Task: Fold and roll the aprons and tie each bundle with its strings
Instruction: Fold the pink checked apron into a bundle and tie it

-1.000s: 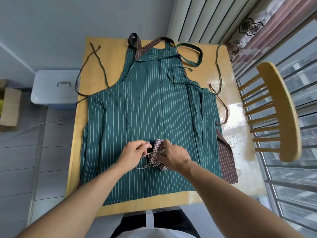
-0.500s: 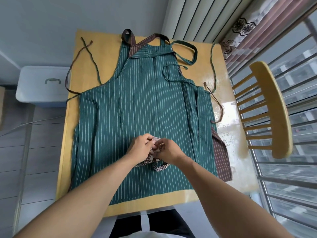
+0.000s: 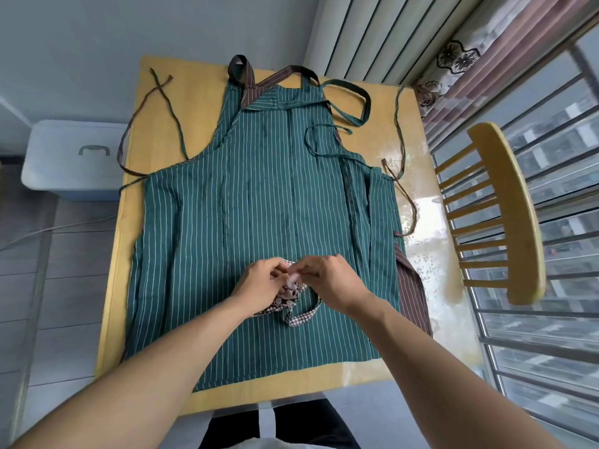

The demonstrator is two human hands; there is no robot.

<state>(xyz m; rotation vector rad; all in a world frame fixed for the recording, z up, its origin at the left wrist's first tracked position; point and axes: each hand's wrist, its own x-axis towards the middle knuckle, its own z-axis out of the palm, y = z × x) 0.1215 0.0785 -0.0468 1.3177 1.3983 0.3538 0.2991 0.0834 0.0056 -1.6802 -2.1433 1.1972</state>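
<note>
A green striped apron [image 3: 259, 202] lies flat across the yellow table [image 3: 162, 118], its strings trailing to both sides. A brown striped apron [image 3: 410, 286] lies under it and shows at the right edge and at the neck. On top of the green apron sits a small checked apron bundle [image 3: 288, 298] with a checked string [image 3: 303, 317] looping out below it. My left hand [image 3: 261, 283] and my right hand [image 3: 327, 280] meet over the bundle, and both pinch its string between curled fingers. The bundle is mostly hidden by my hands.
A wooden chair [image 3: 505, 215] stands close to the table's right side, in front of a barred window. A grey lidded bin [image 3: 74, 157] sits on the floor to the left. A radiator [image 3: 372, 30] is behind the table's far edge.
My hands have closed in together over the checked bundle, covering more of it. The string now loops out below my right hand. The view has shifted slightly.
</note>
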